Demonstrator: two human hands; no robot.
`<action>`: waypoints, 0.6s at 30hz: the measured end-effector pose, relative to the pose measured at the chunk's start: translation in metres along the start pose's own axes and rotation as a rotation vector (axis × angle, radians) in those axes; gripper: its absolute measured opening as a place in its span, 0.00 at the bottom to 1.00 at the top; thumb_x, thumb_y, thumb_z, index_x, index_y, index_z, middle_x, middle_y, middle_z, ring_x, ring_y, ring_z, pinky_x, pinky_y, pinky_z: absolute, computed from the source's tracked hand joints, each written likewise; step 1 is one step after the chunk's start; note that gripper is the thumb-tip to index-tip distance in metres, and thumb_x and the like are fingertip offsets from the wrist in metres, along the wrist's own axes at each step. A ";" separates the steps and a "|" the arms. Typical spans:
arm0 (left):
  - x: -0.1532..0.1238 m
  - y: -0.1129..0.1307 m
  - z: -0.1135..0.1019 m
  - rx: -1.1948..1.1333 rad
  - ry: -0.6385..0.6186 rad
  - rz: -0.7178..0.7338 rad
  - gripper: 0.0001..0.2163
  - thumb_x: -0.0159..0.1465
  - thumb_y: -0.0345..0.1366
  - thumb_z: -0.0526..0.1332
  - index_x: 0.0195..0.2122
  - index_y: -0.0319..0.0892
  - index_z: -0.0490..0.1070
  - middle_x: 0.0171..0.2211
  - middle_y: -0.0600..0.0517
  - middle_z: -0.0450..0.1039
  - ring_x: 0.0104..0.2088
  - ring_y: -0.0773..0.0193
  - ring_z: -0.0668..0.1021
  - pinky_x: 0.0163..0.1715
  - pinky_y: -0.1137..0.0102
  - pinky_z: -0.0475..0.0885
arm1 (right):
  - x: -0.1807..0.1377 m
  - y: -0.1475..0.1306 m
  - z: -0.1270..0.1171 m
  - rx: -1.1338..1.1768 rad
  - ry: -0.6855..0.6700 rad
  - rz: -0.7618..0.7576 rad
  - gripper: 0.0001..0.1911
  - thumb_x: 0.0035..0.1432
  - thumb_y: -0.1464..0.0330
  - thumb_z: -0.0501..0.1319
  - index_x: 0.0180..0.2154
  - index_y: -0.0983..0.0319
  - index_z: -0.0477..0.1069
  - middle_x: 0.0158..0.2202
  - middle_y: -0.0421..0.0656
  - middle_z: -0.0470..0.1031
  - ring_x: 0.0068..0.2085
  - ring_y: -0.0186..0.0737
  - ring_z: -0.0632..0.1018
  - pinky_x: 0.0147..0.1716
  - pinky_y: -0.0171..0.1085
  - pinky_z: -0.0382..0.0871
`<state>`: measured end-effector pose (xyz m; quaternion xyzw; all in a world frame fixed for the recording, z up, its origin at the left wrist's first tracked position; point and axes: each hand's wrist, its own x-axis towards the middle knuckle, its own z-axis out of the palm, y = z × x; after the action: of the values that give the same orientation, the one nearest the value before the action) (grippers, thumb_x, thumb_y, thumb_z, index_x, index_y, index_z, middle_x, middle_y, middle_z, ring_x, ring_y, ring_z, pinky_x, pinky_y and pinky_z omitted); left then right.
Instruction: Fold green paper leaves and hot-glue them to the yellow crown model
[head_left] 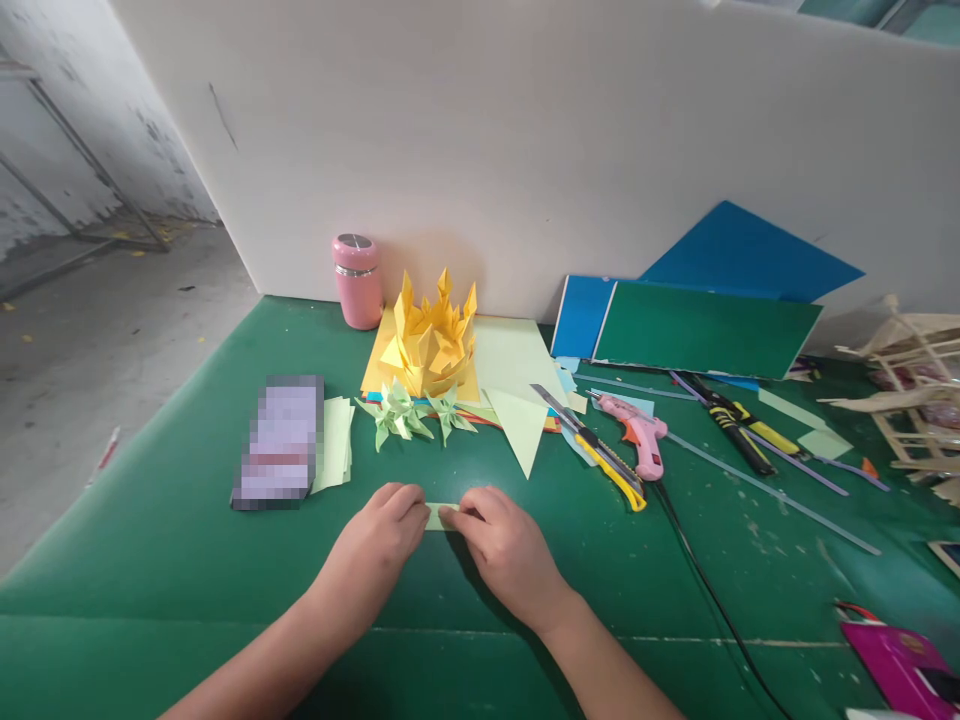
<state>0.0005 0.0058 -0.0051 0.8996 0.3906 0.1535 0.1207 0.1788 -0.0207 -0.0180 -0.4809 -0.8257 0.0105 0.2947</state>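
Note:
A small pale green piece of paper [441,517] lies on the green tabletop between my hands. My left hand [386,535] has its fingers closed over the paper's left end. At the right end, my right hand [501,545] pinches it between thumb and curled fingers. Only the paper's middle shows; its ends are hidden under my fingers. Just beyond my hands sit several folded light green paper flowers [405,412]. Behind them stands a folded yellow paper crown [431,345] on stacked coloured sheets. To the left is a stack of pale green paper slips [335,445].
A blurred phone-like object [279,442] lies left, a pink flask [358,282] behind it. On the right are a yellow utility knife [600,455], a pink glue gun [637,430] with its black cord, pliers [727,425] and a magenta item [896,665]. Blue and green boards [705,325] lean against the white panel.

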 end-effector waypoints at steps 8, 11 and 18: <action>0.000 0.002 0.002 0.072 0.023 0.052 0.10 0.63 0.22 0.52 0.34 0.43 0.69 0.33 0.51 0.72 0.34 0.61 0.75 0.35 0.67 0.73 | 0.003 -0.001 -0.004 0.040 -0.023 0.015 0.19 0.68 0.70 0.47 0.33 0.61 0.75 0.27 0.42 0.71 0.30 0.38 0.68 0.28 0.35 0.62; 0.001 0.003 0.000 0.101 -0.010 0.058 0.09 0.63 0.22 0.53 0.34 0.42 0.69 0.32 0.51 0.72 0.33 0.61 0.75 0.33 0.67 0.73 | 0.004 -0.001 -0.006 0.074 -0.015 0.016 0.18 0.68 0.70 0.47 0.35 0.62 0.75 0.28 0.43 0.72 0.31 0.39 0.69 0.28 0.35 0.64; 0.001 0.005 0.002 0.044 0.039 0.017 0.10 0.63 0.23 0.53 0.30 0.44 0.68 0.30 0.53 0.70 0.32 0.62 0.74 0.34 0.68 0.72 | -0.005 0.004 -0.007 0.133 0.003 0.041 0.16 0.63 0.77 0.49 0.38 0.62 0.75 0.30 0.46 0.71 0.33 0.40 0.71 0.32 0.36 0.68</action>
<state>0.0053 0.0030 -0.0051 0.9022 0.3883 0.1636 0.0921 0.1873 -0.0239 -0.0156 -0.4772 -0.8126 0.0706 0.3271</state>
